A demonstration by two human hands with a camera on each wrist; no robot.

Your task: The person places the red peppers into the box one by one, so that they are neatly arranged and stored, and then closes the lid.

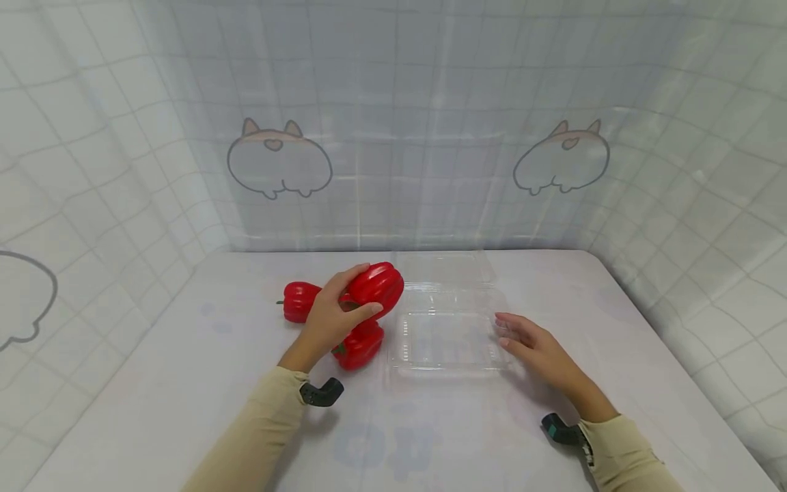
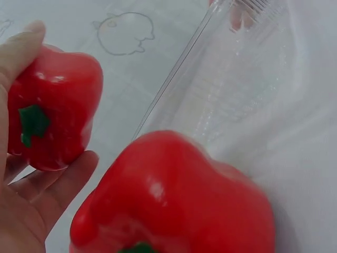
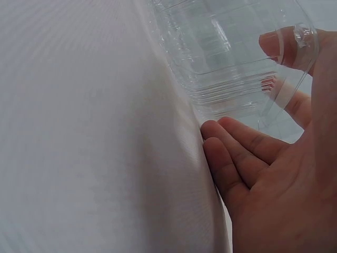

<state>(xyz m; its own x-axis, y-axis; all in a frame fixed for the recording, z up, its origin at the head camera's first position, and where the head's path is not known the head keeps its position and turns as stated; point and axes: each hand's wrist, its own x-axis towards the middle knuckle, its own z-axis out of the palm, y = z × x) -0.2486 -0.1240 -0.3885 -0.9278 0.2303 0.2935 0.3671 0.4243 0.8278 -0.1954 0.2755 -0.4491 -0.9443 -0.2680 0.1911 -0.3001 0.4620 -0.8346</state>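
My left hand (image 1: pixel 332 316) grips a shiny red bell pepper (image 1: pixel 381 285) between thumb and fingers, up beside the container's left side. Its green stem faces my palm in the left wrist view. Just below it, a second red bell pepper (image 1: pixel 359 348) lies on the table, and a third bell pepper (image 1: pixel 299 302) lies behind my left hand. A clear plastic clamshell container (image 1: pixel 455 339) stands with its lid (image 1: pixel 445 266) folded back. At its right edge, my right hand (image 1: pixel 541 350) holds the rim, thumb and forefinger showing through the plastic in the right wrist view.
A white table (image 1: pixel 203 389) with faint prints carries everything. Behind it hangs a translucent grid-patterned curtain (image 1: pixel 424 137) with animal drawings, and similar sheets close in both sides. A dark wrist device (image 1: pixel 322 392) sits on my left wrist, another device (image 1: pixel 561 430) on the right.
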